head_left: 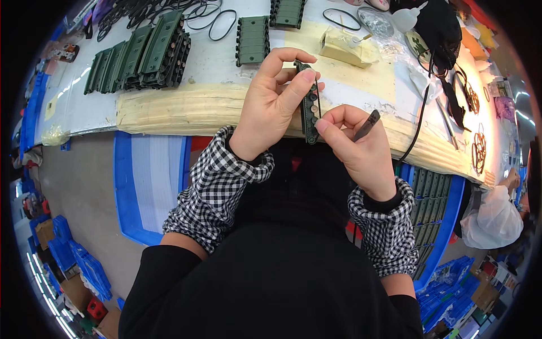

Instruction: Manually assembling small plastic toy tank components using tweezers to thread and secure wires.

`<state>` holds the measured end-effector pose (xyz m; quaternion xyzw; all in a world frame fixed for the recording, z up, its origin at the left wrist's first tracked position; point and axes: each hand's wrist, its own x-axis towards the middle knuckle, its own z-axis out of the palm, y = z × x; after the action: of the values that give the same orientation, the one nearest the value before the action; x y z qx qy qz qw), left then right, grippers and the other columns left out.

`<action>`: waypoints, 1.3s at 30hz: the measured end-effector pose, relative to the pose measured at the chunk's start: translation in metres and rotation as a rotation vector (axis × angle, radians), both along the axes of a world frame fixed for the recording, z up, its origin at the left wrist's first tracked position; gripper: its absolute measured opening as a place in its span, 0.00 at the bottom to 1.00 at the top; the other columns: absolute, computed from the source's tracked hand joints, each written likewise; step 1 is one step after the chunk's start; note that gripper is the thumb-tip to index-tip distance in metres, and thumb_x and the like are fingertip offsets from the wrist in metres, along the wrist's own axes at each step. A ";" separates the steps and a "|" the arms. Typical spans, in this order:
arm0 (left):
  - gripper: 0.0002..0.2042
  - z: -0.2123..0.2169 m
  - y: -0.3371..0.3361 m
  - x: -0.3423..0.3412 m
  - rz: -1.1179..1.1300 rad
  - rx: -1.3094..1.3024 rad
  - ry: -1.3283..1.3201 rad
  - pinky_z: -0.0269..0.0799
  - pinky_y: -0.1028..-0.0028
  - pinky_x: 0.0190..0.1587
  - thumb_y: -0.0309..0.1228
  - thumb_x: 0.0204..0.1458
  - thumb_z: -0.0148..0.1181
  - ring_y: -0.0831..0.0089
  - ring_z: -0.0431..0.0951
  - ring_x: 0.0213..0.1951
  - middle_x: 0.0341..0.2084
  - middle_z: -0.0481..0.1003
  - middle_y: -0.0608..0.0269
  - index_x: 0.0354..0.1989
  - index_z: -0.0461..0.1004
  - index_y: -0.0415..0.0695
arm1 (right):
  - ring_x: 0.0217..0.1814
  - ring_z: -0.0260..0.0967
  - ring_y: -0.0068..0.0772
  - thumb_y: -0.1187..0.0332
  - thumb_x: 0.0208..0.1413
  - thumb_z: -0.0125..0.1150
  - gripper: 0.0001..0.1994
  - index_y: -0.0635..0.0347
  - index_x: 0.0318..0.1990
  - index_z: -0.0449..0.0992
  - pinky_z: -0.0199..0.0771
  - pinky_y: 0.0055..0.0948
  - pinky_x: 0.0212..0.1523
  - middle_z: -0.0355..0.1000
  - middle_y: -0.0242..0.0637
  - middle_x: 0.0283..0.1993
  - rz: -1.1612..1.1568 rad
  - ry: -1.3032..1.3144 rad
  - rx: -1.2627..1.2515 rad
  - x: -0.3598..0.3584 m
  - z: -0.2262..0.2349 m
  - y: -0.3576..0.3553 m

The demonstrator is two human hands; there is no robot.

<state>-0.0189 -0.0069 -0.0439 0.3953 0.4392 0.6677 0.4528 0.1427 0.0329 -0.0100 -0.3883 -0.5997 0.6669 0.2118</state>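
My left hand (271,104) is closed round the upper end of a dark green toy tank chassis (310,110), held upright on its edge above the table's front. A row of small round wheels runs along its side. A thin black rubber track (319,96) stretches down that side. My right hand (358,144) is closed, thumb and forefinger pinched at the lower wheels by the track. A dark flat tool (367,125) is tucked in the same hand, its end sticking out above; its tip is hidden.
Stacked green chassis (161,51) stand on the table's left, with more green chassis (252,40) farther back. Black rubber loops (220,25) lie behind. A yellowish block (350,48) is at the back right. A blue crate (121,192) stands below left; another blue crate (446,226) holds green parts.
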 end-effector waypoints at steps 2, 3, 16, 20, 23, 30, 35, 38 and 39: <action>0.12 0.001 -0.001 0.001 0.008 -0.007 -0.034 0.75 0.73 0.47 0.32 0.61 0.51 0.70 0.77 0.44 0.40 0.74 0.51 0.50 0.63 0.43 | 0.18 0.54 0.06 0.71 0.53 0.62 0.06 0.65 0.30 0.74 0.51 0.12 0.19 0.68 0.22 0.21 0.022 -0.006 0.011 0.001 0.000 0.003; 0.12 0.003 -0.001 0.002 0.005 -0.004 -0.058 0.74 0.75 0.46 0.32 0.60 0.52 0.72 0.77 0.43 0.39 0.74 0.53 0.50 0.64 0.42 | 0.18 0.54 0.06 0.71 0.53 0.62 0.07 0.65 0.29 0.74 0.51 0.12 0.19 0.68 0.22 0.22 0.030 -0.010 0.015 0.001 0.000 0.003; 0.13 0.003 0.003 -0.003 0.013 -0.019 -0.121 0.78 0.69 0.45 0.35 0.62 0.48 0.64 0.79 0.42 0.42 0.73 0.46 0.52 0.63 0.45 | 0.15 0.47 0.07 0.63 0.65 0.47 0.14 0.67 0.37 0.74 0.53 0.14 0.19 0.68 0.30 0.26 -0.083 0.112 -0.090 0.006 -0.002 0.002; 0.13 0.002 0.003 -0.002 0.024 0.002 -0.150 0.77 0.74 0.42 0.35 0.60 0.52 0.70 0.79 0.40 0.37 0.74 0.54 0.50 0.65 0.44 | 0.18 0.54 0.10 0.61 0.61 0.55 0.14 0.66 0.35 0.75 0.52 0.13 0.18 0.70 0.30 0.27 -0.034 0.138 -0.085 0.004 -0.003 0.001; 0.13 0.003 0.004 0.000 0.042 0.003 -0.164 0.76 0.77 0.40 0.34 0.59 0.54 0.74 0.78 0.38 0.34 0.75 0.59 0.49 0.66 0.44 | 0.17 0.52 0.09 0.62 0.59 0.58 0.13 0.65 0.35 0.75 0.50 0.13 0.18 0.70 0.28 0.26 -0.013 0.118 -0.055 0.002 -0.004 0.003; 0.12 -0.003 0.007 -0.003 0.005 0.042 -0.095 0.76 0.78 0.38 0.33 0.59 0.54 0.75 0.78 0.37 0.32 0.76 0.59 0.49 0.67 0.43 | 0.17 0.51 0.09 0.62 0.59 0.59 0.11 0.63 0.34 0.75 0.47 0.13 0.17 0.69 0.24 0.24 0.085 0.099 -0.058 -0.001 -0.006 0.010; 0.12 -0.001 0.005 -0.003 0.028 0.030 -0.220 0.76 0.78 0.38 0.33 0.59 0.54 0.76 0.78 0.36 0.33 0.76 0.59 0.49 0.67 0.43 | 0.18 0.52 0.10 0.61 0.62 0.54 0.13 0.64 0.35 0.74 0.50 0.13 0.18 0.68 0.27 0.25 0.146 0.072 -0.099 0.006 -0.004 0.013; 0.13 0.004 0.002 -0.001 0.043 -0.033 -0.149 0.77 0.74 0.42 0.33 0.61 0.50 0.70 0.79 0.40 0.39 0.75 0.52 0.52 0.65 0.44 | 0.19 0.53 0.10 0.60 0.64 0.50 0.15 0.64 0.36 0.74 0.51 0.13 0.18 0.68 0.28 0.26 0.077 0.062 -0.068 0.010 -0.004 0.010; 0.13 0.007 0.004 -0.002 0.044 -0.042 -0.085 0.77 0.72 0.45 0.33 0.62 0.48 0.67 0.79 0.42 0.42 0.75 0.49 0.53 0.64 0.45 | 0.19 0.53 0.11 0.60 0.64 0.49 0.16 0.65 0.36 0.74 0.52 0.13 0.18 0.68 0.29 0.26 0.037 0.068 -0.050 0.010 -0.001 0.009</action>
<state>-0.0209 -0.0028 -0.0372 0.3471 0.4421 0.6844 0.4645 0.1529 0.0423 -0.0111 -0.3595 -0.5821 0.6984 0.2099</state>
